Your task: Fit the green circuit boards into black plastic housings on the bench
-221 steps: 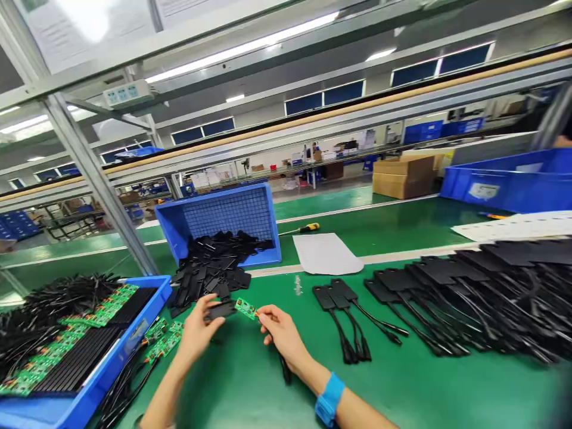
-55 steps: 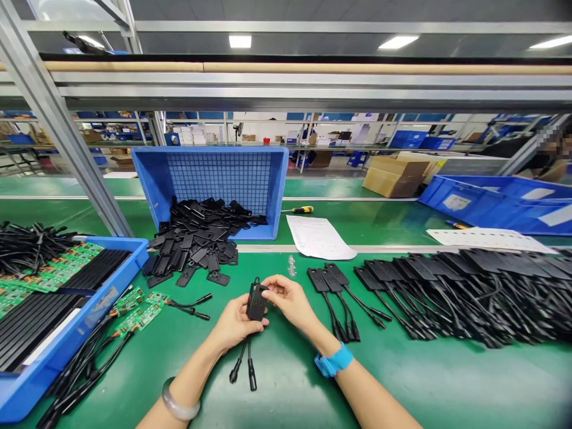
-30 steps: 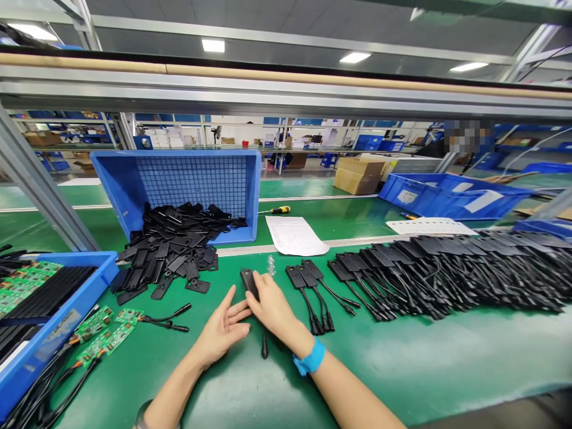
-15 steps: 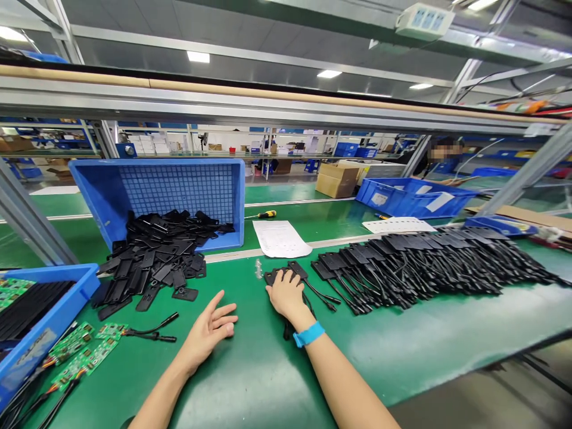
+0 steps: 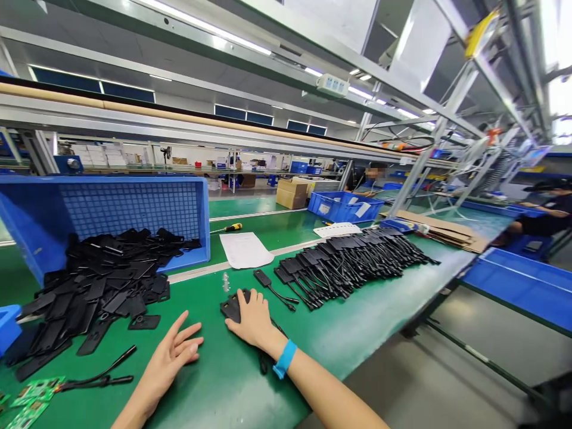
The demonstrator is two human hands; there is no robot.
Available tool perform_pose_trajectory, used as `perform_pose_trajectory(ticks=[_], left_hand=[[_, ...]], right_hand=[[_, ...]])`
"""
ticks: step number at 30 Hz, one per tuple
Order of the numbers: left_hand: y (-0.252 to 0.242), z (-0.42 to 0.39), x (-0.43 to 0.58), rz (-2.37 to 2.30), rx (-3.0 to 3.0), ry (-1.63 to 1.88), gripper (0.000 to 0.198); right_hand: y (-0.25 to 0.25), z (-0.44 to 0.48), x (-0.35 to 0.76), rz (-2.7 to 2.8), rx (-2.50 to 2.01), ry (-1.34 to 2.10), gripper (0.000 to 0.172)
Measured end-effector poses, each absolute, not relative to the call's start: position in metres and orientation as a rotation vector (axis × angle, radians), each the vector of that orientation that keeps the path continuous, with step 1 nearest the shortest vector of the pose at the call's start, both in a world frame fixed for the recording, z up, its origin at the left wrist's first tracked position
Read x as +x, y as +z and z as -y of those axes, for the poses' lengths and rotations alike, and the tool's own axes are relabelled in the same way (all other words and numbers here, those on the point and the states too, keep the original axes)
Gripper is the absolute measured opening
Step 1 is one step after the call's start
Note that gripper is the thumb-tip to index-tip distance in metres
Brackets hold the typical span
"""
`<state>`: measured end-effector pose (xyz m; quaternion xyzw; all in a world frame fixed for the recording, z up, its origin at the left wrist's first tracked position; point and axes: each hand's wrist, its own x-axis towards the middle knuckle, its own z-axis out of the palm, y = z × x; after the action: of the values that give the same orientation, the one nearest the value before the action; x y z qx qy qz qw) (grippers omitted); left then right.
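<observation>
My right hand, with a blue wristband, lies palm down on a few black cased parts with cables on the green bench; its fingers are curled over them. My left hand hovers open just left of it, fingers spread, holding nothing. One more black cased part with its cable lies alone just beyond my right hand. Further right a long row of finished black cabled parts is laid out.
A tipped blue crate spills black plastic covers at the left. A paper sheet and screwdriver lie behind. Green circuit boards with black leads sit at bottom left. The bench edge drops off at right; people sit at far stations.
The assembled black part went from both hands down onto the bench, and my right hand pushed it against the small group. My left hand let go and opened. The view swung right.
</observation>
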<state>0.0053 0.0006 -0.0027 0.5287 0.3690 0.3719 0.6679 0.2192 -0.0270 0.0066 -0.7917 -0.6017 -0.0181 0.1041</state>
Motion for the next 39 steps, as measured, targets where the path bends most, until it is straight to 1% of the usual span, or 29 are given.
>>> perform_pose_trajectory(ticks=[3, 5, 8, 11, 14, 17, 20, 22, 25, 27, 32, 35, 39], left_hand=[[-0.004, -0.002, 0.002, -0.848, 1.201, 0.833, 0.094], [-0.007, -0.004, 0.001, -0.859, 1.2, 0.834, 0.092], [-0.01, -0.007, 0.0, -0.864, 1.207, 0.828, 0.09], [-0.012, -0.01, 0.002, -0.875, 1.222, 0.808, 0.09], [-0.014, -0.012, 0.004, -0.884, 1.24, 0.79, 0.089], [-0.015, -0.012, 0.005, -0.883, 1.247, 0.78, 0.088], [-0.016, -0.012, 0.005, -0.882, 1.248, 0.768, 0.088], [-0.015, -0.011, 0.005, -0.877, 1.252, 0.758, 0.088], [-0.015, -0.01, 0.005, -0.871, 1.258, 0.749, 0.087], [-0.016, -0.01, 0.004, -0.867, 1.263, 0.748, 0.086], [-0.02, -0.011, 0.001, -0.855, 1.278, 0.748, 0.084], [-0.023, -0.012, 0.0, -0.834, 1.277, 0.74, 0.083], [-0.027, -0.015, 0.0, -0.813, 1.293, 0.726, 0.079]], right_hand=[[0.022, 0.023, 0.234, 1.809, -2.309, 0.027, 0.076], [0.042, 0.018, 0.258, 1.785, -2.381, 0.063, 0.069], [0.074, 0.004, 0.317, 1.628, -2.561, -0.005, 0.069], [0.095, -0.011, 0.387, 1.432, -2.728, -0.022, 0.067], [0.098, -0.014, 0.445, 1.229, -2.853, -0.028, 0.068], [0.087, -0.006, 0.476, 1.129, -2.89, -0.053, 0.065], [0.074, 0.001, 0.477, 1.097, -2.889, -0.112, 0.059], [0.065, 0.001, 0.462, 1.137, -2.849, -0.209, 0.057], [0.051, -0.006, 0.42, 1.375, -2.703, -0.303, 0.048], [0.037, -0.011, 0.385, 1.582, -2.589, -0.277, 0.041], [0.008, -0.016, 0.322, 1.85, -2.481, -0.177, 0.045], [0.015, -0.018, 0.327, 1.903, -2.473, -0.143, 0.041], [0.049, -0.016, 0.37, 1.779, -2.599, -0.206, 0.029]])
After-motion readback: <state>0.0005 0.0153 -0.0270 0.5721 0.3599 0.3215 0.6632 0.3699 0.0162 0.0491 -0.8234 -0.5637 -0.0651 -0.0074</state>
